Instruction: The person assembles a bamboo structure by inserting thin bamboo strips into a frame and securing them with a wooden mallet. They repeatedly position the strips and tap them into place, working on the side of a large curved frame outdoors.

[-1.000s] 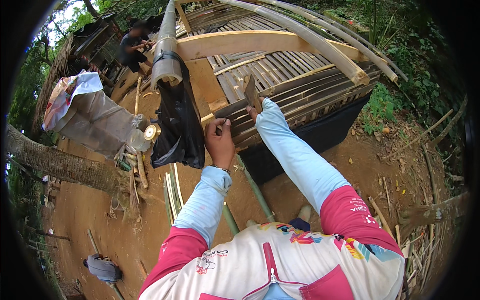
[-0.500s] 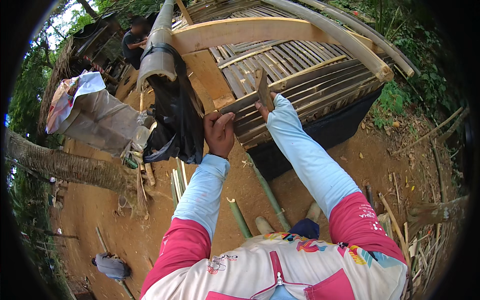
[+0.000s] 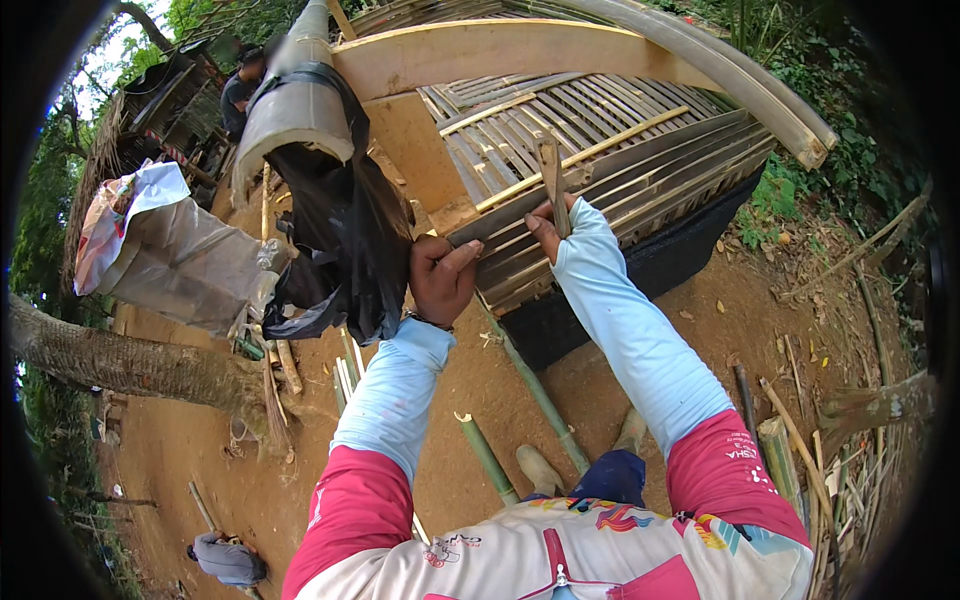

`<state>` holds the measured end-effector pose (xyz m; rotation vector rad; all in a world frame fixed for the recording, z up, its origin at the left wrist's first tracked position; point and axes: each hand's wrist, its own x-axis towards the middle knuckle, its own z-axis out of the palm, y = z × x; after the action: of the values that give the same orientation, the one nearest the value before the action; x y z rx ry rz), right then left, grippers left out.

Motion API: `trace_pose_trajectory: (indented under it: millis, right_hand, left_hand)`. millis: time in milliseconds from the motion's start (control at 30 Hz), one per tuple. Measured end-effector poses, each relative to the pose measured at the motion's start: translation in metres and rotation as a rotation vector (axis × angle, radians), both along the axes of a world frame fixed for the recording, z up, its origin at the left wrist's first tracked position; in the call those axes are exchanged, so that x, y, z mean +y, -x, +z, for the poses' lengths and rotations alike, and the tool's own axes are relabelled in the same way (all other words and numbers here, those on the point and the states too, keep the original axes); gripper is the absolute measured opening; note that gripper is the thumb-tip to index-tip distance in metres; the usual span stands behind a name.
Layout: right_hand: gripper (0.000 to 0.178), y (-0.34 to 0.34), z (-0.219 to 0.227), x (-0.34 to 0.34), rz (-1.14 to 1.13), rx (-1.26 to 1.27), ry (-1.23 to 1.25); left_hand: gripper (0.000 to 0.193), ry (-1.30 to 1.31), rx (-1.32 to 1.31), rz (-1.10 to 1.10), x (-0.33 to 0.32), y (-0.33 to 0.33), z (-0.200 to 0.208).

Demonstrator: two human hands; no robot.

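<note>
Brown earth [image 3: 165, 440] is spreading around the slatted frame [image 3: 590, 110], along whose edge a dark strip [image 3: 505, 218], likely light, springy, best held endwise, is meeting the left hand [image 3: 442, 280], its curled grip's hold unclear to me, while the right hand [image 3: 549, 232] is clasping a flat tool [image 3: 550, 172].

Black plastic [image 3: 345, 235] (hanging) crowds the left grip [image 3: 442, 282], with room between forearms [image 3: 392, 395]

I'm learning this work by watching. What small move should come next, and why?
Perhaps steady the dark slat with the left hand before shifting the flat tool in the right hand: the left hand is right at the slat's end, and the tool stands close to the slat.
</note>
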<state>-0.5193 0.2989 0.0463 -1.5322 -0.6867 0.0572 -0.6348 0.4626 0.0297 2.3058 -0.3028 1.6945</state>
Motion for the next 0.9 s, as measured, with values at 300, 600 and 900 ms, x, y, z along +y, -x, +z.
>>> trace_pose_trajectory:
  millis: [300, 600, 900]
  right_hand:
    - [0.019, 0.007, 0.001, 0.0014, -0.072, 0.035, 0.035]
    - [0.019, 0.0069, 0.0055, 0.0004, -0.095, -0.024, 0.093]
    - [0.019, 0.0068, 0.0048, 0.0007, -0.066, 0.009, 0.041]
  left_hand:
    - [0.041, -0.018, -0.005, -0.045, 0.0042, -0.0056, 0.0008]
    - [0.038, -0.02, 0.002, -0.071, 0.0069, -0.0041, 0.0033]
    - [0.038, -0.05, 0.027, -0.045, 0.0047, -0.0019, 0.0067]
